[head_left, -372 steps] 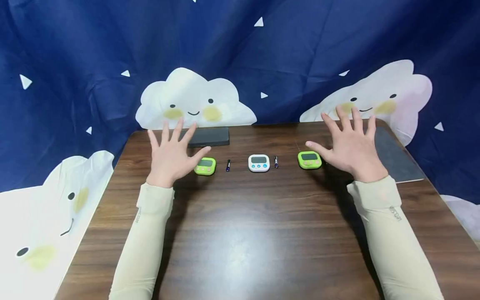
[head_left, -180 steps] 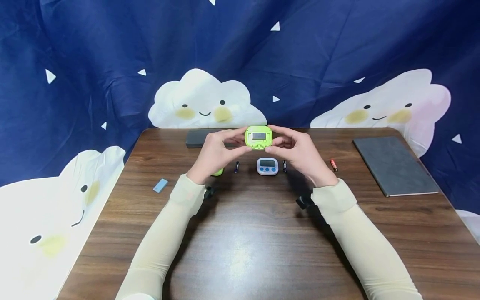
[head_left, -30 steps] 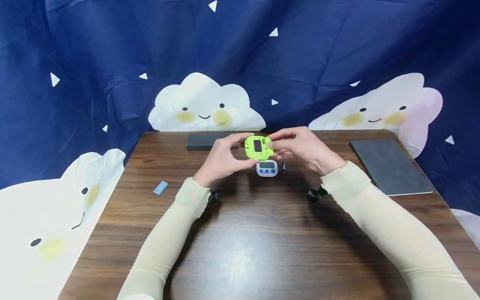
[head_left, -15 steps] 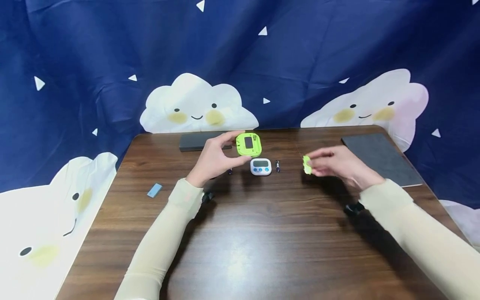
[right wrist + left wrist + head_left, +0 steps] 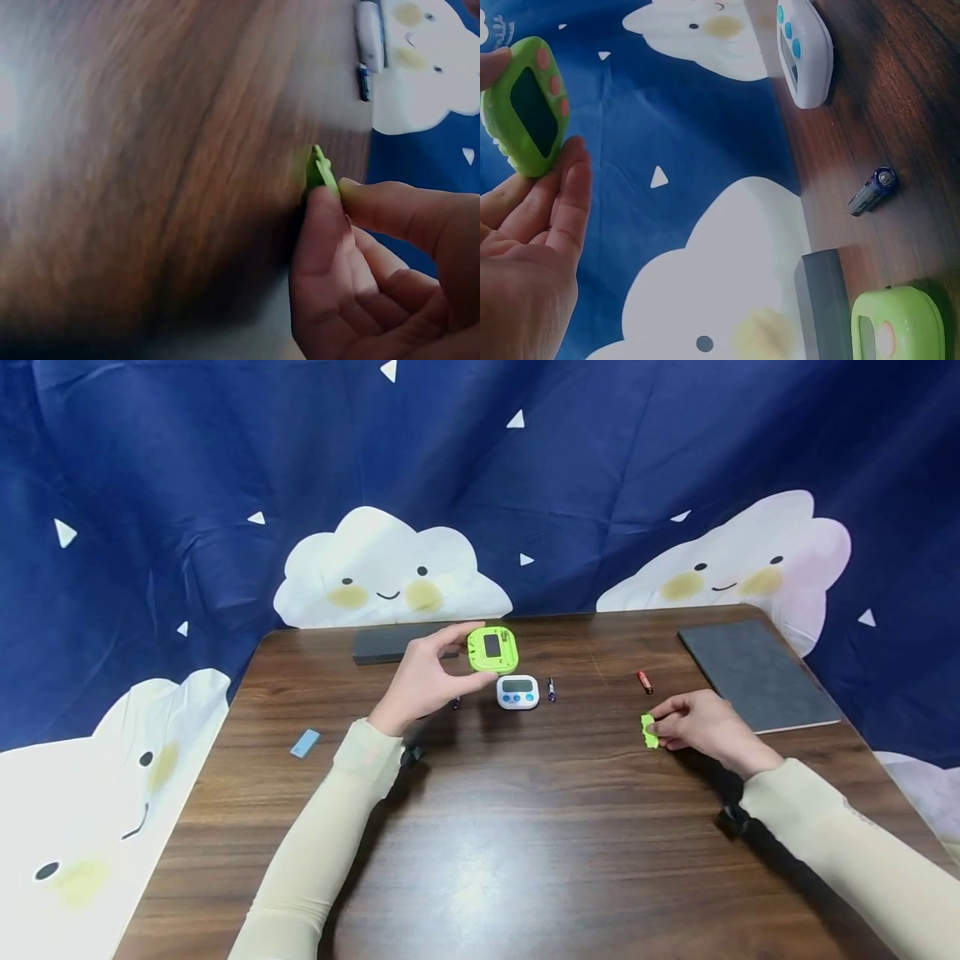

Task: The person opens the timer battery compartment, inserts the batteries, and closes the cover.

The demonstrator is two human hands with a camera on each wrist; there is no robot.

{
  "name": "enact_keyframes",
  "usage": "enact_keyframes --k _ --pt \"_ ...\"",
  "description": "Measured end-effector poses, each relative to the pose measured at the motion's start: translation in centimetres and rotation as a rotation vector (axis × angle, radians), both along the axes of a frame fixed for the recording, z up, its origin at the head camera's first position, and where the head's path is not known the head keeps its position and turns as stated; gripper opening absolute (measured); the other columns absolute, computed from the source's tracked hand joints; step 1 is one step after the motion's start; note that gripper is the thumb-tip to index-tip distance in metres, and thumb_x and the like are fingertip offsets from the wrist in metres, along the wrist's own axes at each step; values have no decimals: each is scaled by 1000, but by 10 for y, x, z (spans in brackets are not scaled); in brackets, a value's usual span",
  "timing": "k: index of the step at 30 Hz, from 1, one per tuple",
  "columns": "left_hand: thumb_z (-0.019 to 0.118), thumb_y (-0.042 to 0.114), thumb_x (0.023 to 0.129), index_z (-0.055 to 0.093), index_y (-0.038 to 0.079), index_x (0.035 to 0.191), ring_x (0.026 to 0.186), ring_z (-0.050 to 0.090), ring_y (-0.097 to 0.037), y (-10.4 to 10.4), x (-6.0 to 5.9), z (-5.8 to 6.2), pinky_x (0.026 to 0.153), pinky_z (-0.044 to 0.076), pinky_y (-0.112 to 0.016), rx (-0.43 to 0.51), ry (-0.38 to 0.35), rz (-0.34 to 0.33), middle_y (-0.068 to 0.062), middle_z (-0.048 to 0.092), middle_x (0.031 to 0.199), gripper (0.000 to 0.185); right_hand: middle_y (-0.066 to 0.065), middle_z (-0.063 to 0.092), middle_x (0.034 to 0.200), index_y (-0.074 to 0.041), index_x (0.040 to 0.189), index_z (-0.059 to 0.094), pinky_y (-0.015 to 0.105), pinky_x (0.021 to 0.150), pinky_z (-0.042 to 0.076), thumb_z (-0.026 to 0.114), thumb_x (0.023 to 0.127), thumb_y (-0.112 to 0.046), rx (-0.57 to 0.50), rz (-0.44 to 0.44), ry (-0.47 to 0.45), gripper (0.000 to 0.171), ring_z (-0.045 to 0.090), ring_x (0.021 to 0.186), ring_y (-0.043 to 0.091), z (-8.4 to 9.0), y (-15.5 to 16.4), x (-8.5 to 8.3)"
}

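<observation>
Head view: since half a second ago the right hand [image 5: 701, 727] has dropped from mid-air to the counter [image 5: 525, 827], near the red battery [image 5: 645, 682], still pinching the small green cover [image 5: 648, 732]. The left hand [image 5: 427, 677] stays raised over the counter's far middle, thumb and fingers curled on the green timer [image 5: 492, 649], its open back toward the camera. To do this well, I judge: lay the cover flat, well clear of the batteries, and keep the timer steady. Count here: one white timer [image 5: 517, 692], one dark battery [image 5: 551, 688] beside it, one red battery, one blue slip [image 5: 304, 743], two grey pads [image 5: 757, 672].

Left wrist view: held green timer [image 5: 526, 105] face-on; white timer [image 5: 804, 52]; a second dark battery [image 5: 872, 190]; a second green timer [image 5: 898, 324] lying flat. So three timers, three batteries.

Right wrist view: thumb and forefinger nip the cover [image 5: 321, 169] edge-on against the wood; blurred.
</observation>
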State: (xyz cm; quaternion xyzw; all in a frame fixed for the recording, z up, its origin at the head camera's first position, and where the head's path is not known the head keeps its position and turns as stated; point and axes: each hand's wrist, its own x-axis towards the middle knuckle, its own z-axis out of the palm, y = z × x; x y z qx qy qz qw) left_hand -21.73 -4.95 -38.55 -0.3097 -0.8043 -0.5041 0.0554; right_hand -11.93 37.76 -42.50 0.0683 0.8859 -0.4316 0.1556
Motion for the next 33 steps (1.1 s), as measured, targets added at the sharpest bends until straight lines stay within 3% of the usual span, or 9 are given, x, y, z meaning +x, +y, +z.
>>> enact_keyframes --k 6,11,14,17,19,23,28,33 --pt "100 25 85 72 18 150 115 76 -24 0 1 0 106 63 -48 -2 -2 -3 -2 80 137 70 11 85 98 7 120 79 29 70 67 79 103 -14 187 -1 56 26 79 79 14 4 -8 1" --pt "100 26 85 72 20 149 118 76 -23 -1 2 1 108 63 -47 2 -6 0 -1 80 138 70 4 85 91 2 120 80 28 69 65 82 102 -21 202 -5 62 30 78 77 13 6 -2 -4" --pt "100 26 85 72 20 149 121 76 -23 -2 1 0 110 63 -46 8 -7 -3 -1 79 140 70 5 86 96 -2 121 82 23 74 58 85 101 -26 257 45 193 31 76 83 9 9 12 -16" --pt "100 26 85 72 19 149 123 76 -22 -3 1 1 111 63 -45 9 -2 -2 -1 79 140 70 10 86 108 -6 124 83 22 81 52 88 98 -24 349 135 343 32 76 94 15 11 27 -35" --pt "100 26 85 72 18 149 123 75 -22 -3 1 1 111 62 -44 4 0 -2 -1 79 140 70 14 84 116 -6 128 81 21 85 52 91 96 -22 378 203 388 37 76 103 21 9 34 -48" --pt "100 26 85 72 18 149 120 75 -22 -4 2 2 110 63 -44 -8 -2 -8 -1 80 139 70 18 80 126 -4 136 77 22 90 57 95 92 -21 336 299 322 51 75 114 32 5 41 -68" --pt "100 25 85 72 16 150 120 76 -24 -3 2 3 111 63 -46 -6 -4 -13 -3 80 139 71 18 80 124 -1 141 74 21 89 57 97 89 -18 309 334 276 59 74 111 29 1 44 -79" --pt "99 25 85 71 15 150 121 76 -23 -4 2 3 110 63 -44 -2 -2 -4 -3 79 140 71 15 81 118 0 136 76 17 84 55 97 89 -18 316 344 274 54 73 106 22 1 43 -85"
